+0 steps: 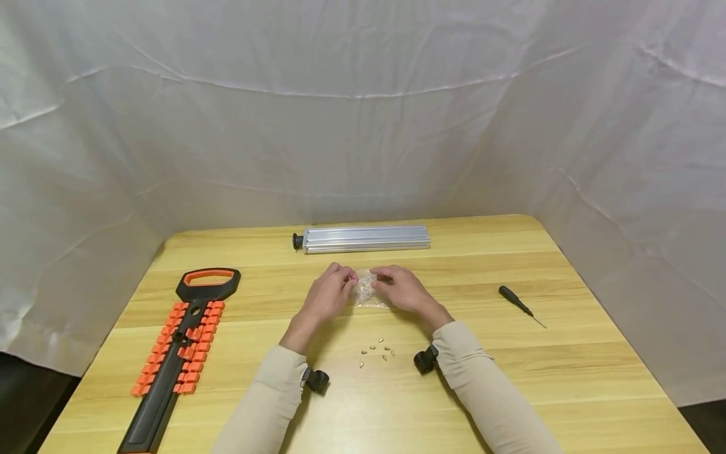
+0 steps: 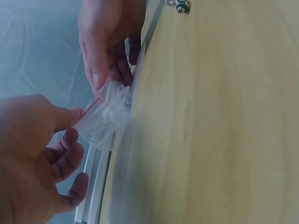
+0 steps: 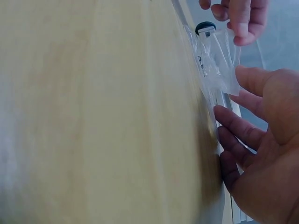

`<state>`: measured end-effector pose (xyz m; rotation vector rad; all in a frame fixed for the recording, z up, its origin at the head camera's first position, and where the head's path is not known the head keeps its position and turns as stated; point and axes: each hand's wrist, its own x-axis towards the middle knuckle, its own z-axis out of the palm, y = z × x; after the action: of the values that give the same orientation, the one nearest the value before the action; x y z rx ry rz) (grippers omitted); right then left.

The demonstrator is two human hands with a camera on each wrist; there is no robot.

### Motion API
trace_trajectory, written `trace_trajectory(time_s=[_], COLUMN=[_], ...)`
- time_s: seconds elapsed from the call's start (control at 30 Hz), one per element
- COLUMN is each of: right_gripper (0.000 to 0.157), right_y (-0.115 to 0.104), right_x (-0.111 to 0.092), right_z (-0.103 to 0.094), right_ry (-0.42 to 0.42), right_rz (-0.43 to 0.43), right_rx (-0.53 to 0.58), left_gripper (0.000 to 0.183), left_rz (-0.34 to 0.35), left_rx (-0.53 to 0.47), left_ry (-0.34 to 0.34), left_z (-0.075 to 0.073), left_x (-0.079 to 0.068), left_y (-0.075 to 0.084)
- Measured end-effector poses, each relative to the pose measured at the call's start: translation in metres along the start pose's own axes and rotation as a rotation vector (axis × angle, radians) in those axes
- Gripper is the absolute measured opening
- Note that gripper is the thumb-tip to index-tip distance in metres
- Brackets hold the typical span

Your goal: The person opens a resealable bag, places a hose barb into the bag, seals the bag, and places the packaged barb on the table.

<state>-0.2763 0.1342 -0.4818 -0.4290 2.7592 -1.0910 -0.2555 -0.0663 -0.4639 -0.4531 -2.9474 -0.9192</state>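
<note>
A small clear zip bag (image 1: 364,290) with a red line along its mouth is between the two hands above the table. Shiny metal bits show inside the bag (image 2: 105,119) in the left wrist view. My left hand (image 1: 330,292) pinches the edge by the red line between thumb and forefinger, its other fingers loosely bent. On the opposite side my right hand (image 1: 401,289) pinches the bag (image 3: 219,60) by its edge with thumb and forefinger. Another clear plastic piece lies flat beneath. Several small brass-coloured metal pieces (image 1: 372,348) lie scattered nearer the person.
Behind the hands lies a silver aluminium profile (image 1: 365,239) with a black knob. A black screwdriver (image 1: 515,299) is on the right. On the left lies a black rack (image 1: 170,353) with orange clips and a handle. White cloth (image 1: 351,139) hangs around the wooden table (image 1: 567,384).
</note>
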Motion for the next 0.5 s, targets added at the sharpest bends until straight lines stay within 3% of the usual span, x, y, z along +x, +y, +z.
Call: trace_trajectory(time_s=[0.5], right_gripper=[0.042], right_y=[-0.001], right_x=[-0.002], right_z=[-0.001], right_ry=[0.003], right_rz=[0.001], right_rx=[0.01], left_gripper=[0.01], left_rz=[0.052], left_rx=[-0.109], left_ry=[-0.063], left_z=[-0.005], left_x=[-0.028], left_y=[0.003])
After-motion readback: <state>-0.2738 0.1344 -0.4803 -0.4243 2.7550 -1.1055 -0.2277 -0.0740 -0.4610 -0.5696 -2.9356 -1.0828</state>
